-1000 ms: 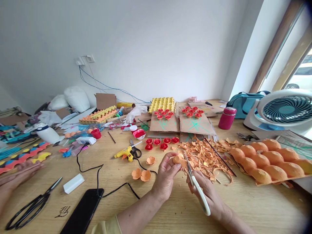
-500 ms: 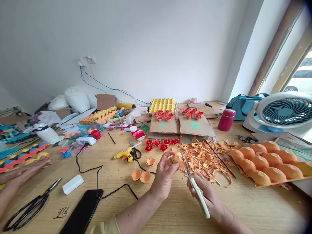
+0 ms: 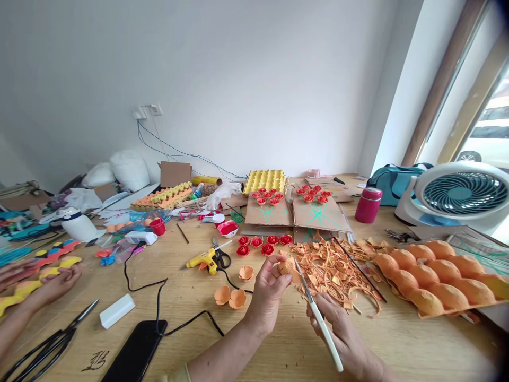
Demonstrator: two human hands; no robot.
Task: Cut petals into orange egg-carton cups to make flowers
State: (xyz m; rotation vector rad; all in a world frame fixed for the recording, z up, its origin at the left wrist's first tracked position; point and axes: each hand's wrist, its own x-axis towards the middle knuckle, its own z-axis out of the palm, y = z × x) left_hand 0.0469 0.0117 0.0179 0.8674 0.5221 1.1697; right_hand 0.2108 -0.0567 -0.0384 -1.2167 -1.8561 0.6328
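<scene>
Between the fingertips of my left hand (image 3: 267, 297) is a small orange egg carton cup (image 3: 287, 267). My right hand (image 3: 338, 323) is closed around white-handled scissors (image 3: 323, 324), whose blades reach up to the right edge of the cup. Just behind lies a heap of orange carton scraps (image 3: 326, 265). Left of my hands, cut orange cups shaped like petals (image 3: 237, 298) rest on the wooden table, one more cup (image 3: 246, 272) a little behind them. Several red paper roses (image 3: 268, 249) stand in rows farther back.
An orange egg carton (image 3: 445, 270) lies at the right, near a fan (image 3: 465, 191) and a pink flask (image 3: 368, 205). A yellow glue gun (image 3: 202, 260), black phone (image 3: 135, 353) and black scissors (image 3: 55, 339) lie leftward. Another person's hand (image 3: 59, 284) holds painted carton strips at far left.
My hands keep nearly the same place, with the scissors still at the cup. The view has tilted slightly. At far left, the other person's hands have shifted onto the yellow strip.
</scene>
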